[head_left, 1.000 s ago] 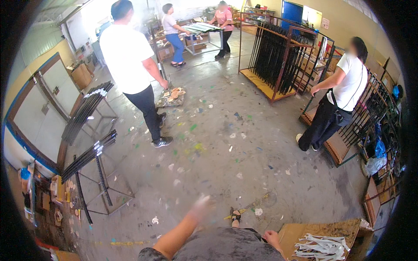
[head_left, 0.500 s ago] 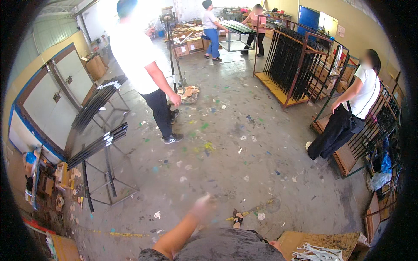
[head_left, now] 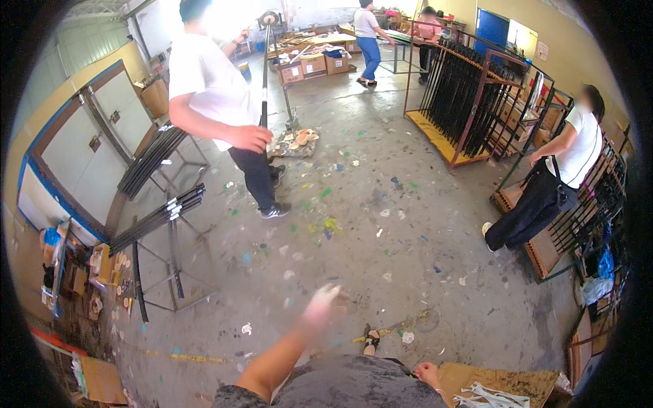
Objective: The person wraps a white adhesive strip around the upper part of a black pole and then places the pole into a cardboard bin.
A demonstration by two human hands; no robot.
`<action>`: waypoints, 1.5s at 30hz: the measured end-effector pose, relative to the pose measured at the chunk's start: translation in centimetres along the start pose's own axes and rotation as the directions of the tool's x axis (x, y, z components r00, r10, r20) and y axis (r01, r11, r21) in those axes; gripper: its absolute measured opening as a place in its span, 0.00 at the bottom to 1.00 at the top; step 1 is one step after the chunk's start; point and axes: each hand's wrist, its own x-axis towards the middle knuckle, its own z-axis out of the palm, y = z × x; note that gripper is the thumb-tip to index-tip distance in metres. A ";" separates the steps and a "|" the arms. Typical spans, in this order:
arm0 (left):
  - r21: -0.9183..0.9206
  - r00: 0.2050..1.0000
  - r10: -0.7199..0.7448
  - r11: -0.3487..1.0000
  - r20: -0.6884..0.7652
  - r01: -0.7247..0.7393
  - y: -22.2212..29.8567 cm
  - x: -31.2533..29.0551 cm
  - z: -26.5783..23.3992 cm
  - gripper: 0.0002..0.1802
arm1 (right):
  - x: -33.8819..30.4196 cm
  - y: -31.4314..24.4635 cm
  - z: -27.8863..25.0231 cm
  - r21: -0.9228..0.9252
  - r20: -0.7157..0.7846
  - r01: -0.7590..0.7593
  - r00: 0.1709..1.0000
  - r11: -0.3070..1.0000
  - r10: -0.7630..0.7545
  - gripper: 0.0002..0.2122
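Note:
My left hand [head_left: 325,306] is held out in front of my body over the concrete floor, slightly smeared by motion. Its fingers look loosely apart, with pale tips, and nothing shows in them. Close to my right side, my right hand [head_left: 428,373] has its fingers curled in, and I see nothing in it. That hand is nearest to a cardboard box [head_left: 496,379], on which a bundle of white strips [head_left: 493,398] lies. My sandalled foot [head_left: 371,340] shows on the floor between the two hands.
Black tubes [head_left: 160,217] lie across metal stands on the left. A person in a white shirt [head_left: 211,88] stands ahead by a tall pole [head_left: 264,95]. At the right are a rack of black rods [head_left: 456,102] and another person [head_left: 564,149]. Two people stand by a far table.
The view has shifted slightly. My right hand shows more fully beside the box. The person ahead has raised a forearm near the pole, and a far person has turned from the table.

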 end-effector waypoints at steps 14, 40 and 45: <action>0.731 0.574 0.814 0.335 0.094 -0.595 14.5 -1.7 4.0 0.30 | -4.0 -3.1 -1.5 -0.286 0.067 -0.023 0.997 0.958 0.044 0.12; 0.754 0.465 0.747 -0.073 0.475 -0.653 37.8 6.2 6.6 0.19 | -1.6 -8.1 -3.3 -0.395 -0.139 0.276 0.925 0.876 -0.354 0.07; 0.178 0.493 0.454 0.576 0.742 -0.798 28.9 0.6 12.2 0.24 | -8.8 -35.4 1.0 -0.273 -0.111 0.861 0.415 0.430 -0.903 0.10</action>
